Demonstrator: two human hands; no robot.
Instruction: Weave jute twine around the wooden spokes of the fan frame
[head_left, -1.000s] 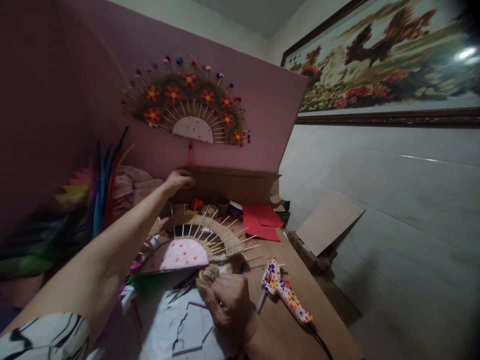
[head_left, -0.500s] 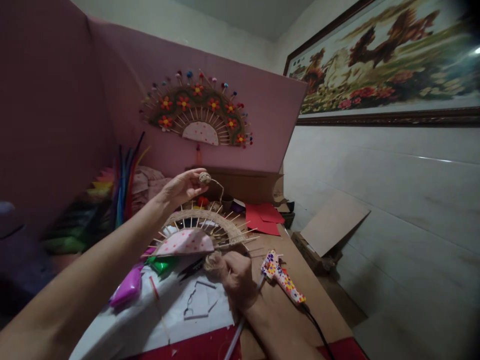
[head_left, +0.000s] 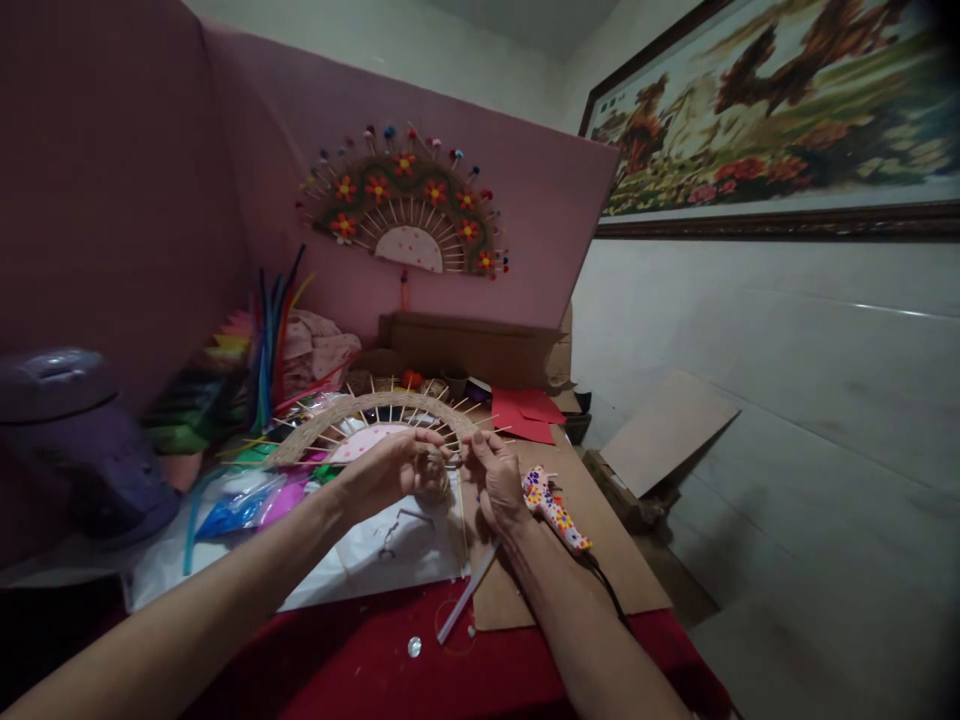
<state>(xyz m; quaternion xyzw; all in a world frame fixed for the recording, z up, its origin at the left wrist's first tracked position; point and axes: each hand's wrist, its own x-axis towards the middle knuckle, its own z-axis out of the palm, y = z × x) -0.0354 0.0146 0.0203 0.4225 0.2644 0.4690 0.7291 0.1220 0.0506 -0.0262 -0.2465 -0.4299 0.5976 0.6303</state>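
A half-round fan frame of thin wooden sticks (head_left: 352, 408), with beige twine woven through them in an arc, lies in front of me. A pale dotted half-circle (head_left: 367, 440) forms its centre. My left hand (head_left: 397, 465) curls around a small ball of twine (head_left: 432, 468) at the frame's lower right; its fingertips almost meet my right. There my right hand (head_left: 495, 480) pinches the right end of the fan, thumb against forefinger. Whether it also grips a strand of twine is too small to tell. Below the left hand is another beige twine bundle, partly hidden.
A flowered glue gun (head_left: 555, 508) with a black cord lies on the cardboard (head_left: 585, 585), right of my hand. A clear glue stick (head_left: 469, 592) crosses its edge. Red sheets (head_left: 529, 414) lie behind. Colourful bags (head_left: 240, 510) are left; a finished fan (head_left: 405, 215) hangs on the pink board.
My left hand has come down from above the fan with the twine ball, to beside my right hand. The fan has tilted and its right end sits higher in view. The view has shifted slightly.
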